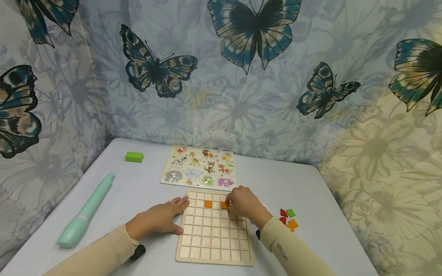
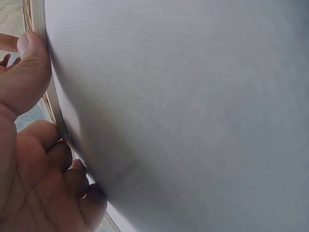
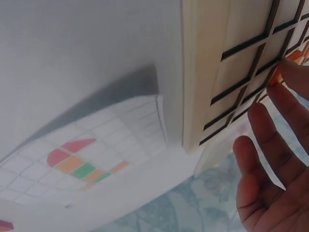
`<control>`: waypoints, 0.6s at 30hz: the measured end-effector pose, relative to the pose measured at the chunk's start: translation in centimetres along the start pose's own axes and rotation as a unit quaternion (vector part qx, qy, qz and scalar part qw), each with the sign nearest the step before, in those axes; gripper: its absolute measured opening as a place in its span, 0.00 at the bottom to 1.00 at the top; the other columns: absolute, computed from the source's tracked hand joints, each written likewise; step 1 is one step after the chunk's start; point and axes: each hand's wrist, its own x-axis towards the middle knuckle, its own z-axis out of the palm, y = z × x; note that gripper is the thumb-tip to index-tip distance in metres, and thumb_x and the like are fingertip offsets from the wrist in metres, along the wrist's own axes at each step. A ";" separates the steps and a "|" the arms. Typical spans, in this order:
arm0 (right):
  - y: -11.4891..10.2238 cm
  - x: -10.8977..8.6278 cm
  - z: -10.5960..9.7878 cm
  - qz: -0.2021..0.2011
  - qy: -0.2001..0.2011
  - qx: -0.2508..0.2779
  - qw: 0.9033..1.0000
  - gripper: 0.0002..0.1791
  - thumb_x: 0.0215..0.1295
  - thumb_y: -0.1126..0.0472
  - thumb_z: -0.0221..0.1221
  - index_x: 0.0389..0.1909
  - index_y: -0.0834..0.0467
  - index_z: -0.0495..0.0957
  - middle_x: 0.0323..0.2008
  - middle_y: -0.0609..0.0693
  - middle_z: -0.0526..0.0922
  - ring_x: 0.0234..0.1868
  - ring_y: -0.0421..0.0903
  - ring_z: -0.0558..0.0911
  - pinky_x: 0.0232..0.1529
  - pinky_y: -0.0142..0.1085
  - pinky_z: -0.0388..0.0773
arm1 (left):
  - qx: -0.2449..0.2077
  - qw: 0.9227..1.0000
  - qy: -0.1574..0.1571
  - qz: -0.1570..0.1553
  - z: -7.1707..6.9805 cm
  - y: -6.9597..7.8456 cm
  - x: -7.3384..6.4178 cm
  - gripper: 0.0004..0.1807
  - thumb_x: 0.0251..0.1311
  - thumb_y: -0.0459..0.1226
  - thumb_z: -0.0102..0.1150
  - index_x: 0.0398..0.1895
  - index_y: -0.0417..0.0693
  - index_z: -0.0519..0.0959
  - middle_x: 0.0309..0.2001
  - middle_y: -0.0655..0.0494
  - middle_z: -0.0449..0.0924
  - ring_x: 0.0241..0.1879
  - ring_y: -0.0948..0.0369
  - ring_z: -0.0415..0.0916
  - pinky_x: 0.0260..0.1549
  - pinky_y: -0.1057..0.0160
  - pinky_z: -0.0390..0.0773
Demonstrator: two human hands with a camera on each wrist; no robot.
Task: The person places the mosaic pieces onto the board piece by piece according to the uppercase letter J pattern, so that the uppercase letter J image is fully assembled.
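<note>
A pale wooden grid board [image 1: 210, 232] lies in front of me. My left hand [image 1: 159, 217] is spread along its left side, thumb and fingertips touching the edge [image 2: 56, 108]. Near the board's far right corner, my right hand [image 1: 244, 204] pinches an orange tile [image 1: 224, 205] at a grid cell. In the right wrist view this tile [image 3: 276, 77] shows between thumb and index finger, partly hidden, while the other fingers are held off the board. Another orange tile [image 1: 208, 204] sits in a cell to its left.
Right of the board lie red [image 1: 283, 213], green [image 1: 291, 212] and orange pieces [image 1: 292, 225]. A white card with a coloured grid pattern [image 3: 72, 164] lies beside the board. Beyond stands an animal puzzle board [image 1: 198, 167]; a green block [image 1: 134, 156] and a mint-green tapered object [image 1: 86, 211] are left.
</note>
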 end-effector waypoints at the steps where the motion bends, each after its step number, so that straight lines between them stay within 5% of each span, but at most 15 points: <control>1: 0.0 -0.1 -0.1 0.003 0.000 0.001 1.000 0.03 0.58 0.57 0.68 0.33 0.48 0.89 0.25 0.40 0.77 0.30 0.43 0.71 0.39 0.42 0.73 | 0.002 1.000 -0.001 0.001 0.0 0.0 0.0 0.54 0.50 0.55 0.70 0.76 0.42 0.56 0.77 0.50 0.49 0.74 0.47 0.47 0.67 0.46 0.55; 13: 0.1 0.3 -0.1 -0.004 -0.006 0.034 0.999 0.06 0.58 0.55 0.70 0.36 0.49 0.89 0.29 0.41 0.81 0.32 0.40 0.76 0.39 0.40 0.76 | -0.001 1.000 -0.003 -0.006 0.1 -0.1 0.2 0.54 0.50 0.55 0.70 0.76 0.43 0.56 0.77 0.51 0.49 0.74 0.49 0.46 0.68 0.47 0.55; 18: 1.4 -1.1 -1.1 0.055 -0.023 0.075 0.995 0.13 0.60 0.54 0.69 0.45 0.51 0.87 0.33 0.44 0.82 0.36 0.43 0.77 0.41 0.42 0.77 | 0.001 1.000 -0.003 -0.006 0.0 0.2 0.2 0.53 0.50 0.54 0.70 0.76 0.43 0.56 0.77 0.51 0.49 0.74 0.48 0.47 0.68 0.47 0.54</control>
